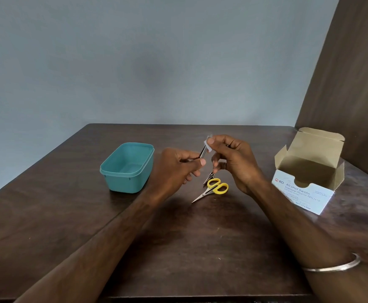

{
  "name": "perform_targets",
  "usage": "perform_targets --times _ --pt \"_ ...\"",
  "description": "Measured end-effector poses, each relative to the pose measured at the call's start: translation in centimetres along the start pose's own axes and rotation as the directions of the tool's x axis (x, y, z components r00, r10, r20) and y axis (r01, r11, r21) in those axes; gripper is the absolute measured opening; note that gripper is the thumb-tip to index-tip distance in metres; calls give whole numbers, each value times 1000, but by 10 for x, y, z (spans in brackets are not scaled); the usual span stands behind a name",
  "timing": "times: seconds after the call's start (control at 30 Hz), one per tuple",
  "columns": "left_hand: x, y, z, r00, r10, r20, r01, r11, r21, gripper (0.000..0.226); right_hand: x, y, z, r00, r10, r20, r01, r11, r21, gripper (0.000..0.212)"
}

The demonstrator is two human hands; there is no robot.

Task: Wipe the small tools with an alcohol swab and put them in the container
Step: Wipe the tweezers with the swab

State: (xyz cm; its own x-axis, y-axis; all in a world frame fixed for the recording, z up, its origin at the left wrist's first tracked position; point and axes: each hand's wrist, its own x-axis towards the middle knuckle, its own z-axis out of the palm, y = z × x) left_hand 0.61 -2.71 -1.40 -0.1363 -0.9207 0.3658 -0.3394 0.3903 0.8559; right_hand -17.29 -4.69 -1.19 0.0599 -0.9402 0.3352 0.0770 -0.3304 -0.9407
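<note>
My left hand [176, 167] pinches the lower end of a slim metal tool [203, 151] that points up and to the right, above the table. My right hand [233, 160] holds a small white alcohol swab [207, 146] pressed against the tool's upper part. Below the hands, small scissors with yellow handles [216, 187] lie on the table, blades pointing to the near left. A dark metal tool [209, 177] lies just beyond them, partly hidden by my fingers. The teal plastic container [126, 169] stands open to the left with nothing visible inside.
An open cardboard box of alcohol swabs [307, 178] sits at the right of the dark wooden table [69, 215]. A brown panel [353, 84] rises behind it. A grey wall lies beyond the table's far edge. A metal bangle [334, 266] circles my right wrist.
</note>
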Motion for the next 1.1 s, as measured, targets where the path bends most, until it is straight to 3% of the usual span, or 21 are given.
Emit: perform_targets --times 0.13,0.27,0.33,0.5,0.6,0.93,1.1 --pt "-1 1 1 1000 21 -14 -20 998 54 11 0 1 2 1000 -4 0 4 1000 -11 12" --pt "-3 1 2 997 44 -56 -41 998 54 25 0 1 2 999 -10 52 13 998 -62 12" --pt "-3 2 2 995 82 -59 -76 993 86 19 1 2 1 998 -19 57 24 996 -82 12" --pt "-4 9 -3 977 145 -155 -113 974 198 12 5 6 -7 995 -37 -89 33 998 -51 16" --pt "-3 20 -10 933 257 -252 -162 925 345 14 7 13 -13 981 -84 -177 43 974 -223 16" --pt "16 39 -77 905 194 -378 38 849 527 22 12 31 -17 971 -187 -150 74 829 -554 11" --pt "23 29 -99 944 70 -322 181 708 683 19 13 36 -21 953 -267 -144 97 718 -689 13"
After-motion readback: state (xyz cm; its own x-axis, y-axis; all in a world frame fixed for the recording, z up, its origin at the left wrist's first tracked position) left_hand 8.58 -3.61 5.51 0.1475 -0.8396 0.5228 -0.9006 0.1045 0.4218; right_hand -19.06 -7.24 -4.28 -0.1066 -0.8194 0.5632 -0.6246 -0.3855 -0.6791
